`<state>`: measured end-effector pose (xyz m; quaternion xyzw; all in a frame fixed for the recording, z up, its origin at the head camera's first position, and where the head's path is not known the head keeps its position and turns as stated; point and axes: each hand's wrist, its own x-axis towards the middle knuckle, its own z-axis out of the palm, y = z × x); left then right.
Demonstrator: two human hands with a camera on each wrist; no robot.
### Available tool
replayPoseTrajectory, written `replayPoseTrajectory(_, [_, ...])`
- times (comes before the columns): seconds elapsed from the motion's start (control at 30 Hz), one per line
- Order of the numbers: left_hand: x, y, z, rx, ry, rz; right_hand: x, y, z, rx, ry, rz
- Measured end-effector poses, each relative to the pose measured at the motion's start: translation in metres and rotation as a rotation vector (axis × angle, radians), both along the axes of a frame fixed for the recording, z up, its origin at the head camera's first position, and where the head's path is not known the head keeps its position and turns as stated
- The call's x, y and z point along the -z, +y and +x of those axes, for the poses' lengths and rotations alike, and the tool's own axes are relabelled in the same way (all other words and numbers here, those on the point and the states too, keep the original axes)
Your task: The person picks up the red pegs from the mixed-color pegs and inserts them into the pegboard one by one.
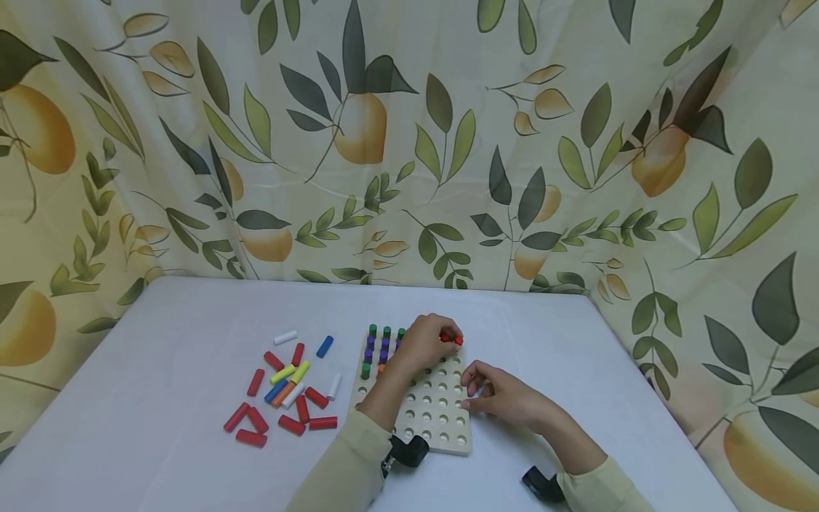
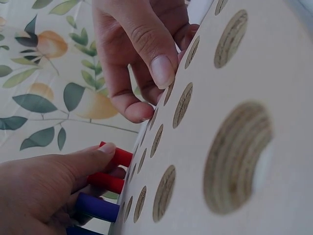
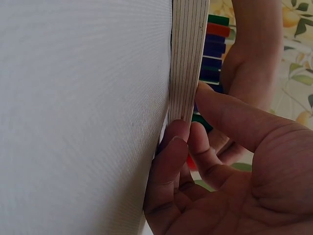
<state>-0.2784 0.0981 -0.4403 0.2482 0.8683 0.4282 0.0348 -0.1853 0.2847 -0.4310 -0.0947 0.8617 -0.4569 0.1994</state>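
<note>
My left hand is at the far right corner of a pale wooden pegboard, its thumb and fingers pinching a red peg that stands at the board's surface. Beside that one stands another red peg, then a blue-purple peg. My right hand holds the board's right edge, the thumb on the top face and the fingers curled at the side, as the right wrist view shows. Purple pegs and green pegs fill holes at the far left; my left hand hides part of these rows.
Left of the board lie loose pegs on the white tabletop: several red pegs, yellow pegs, white pegs, blue pegs and an orange peg. A fruit-patterned curtain hangs behind.
</note>
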Motion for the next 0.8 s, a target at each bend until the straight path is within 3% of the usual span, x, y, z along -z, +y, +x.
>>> replayPoseTrajectory(0.8, [-0.0008, -0.0002, 0.0016, 0.004, 0.001, 0.0, 0.0001, 0.0002, 0.0011, -0.007, 0.013, -0.002])
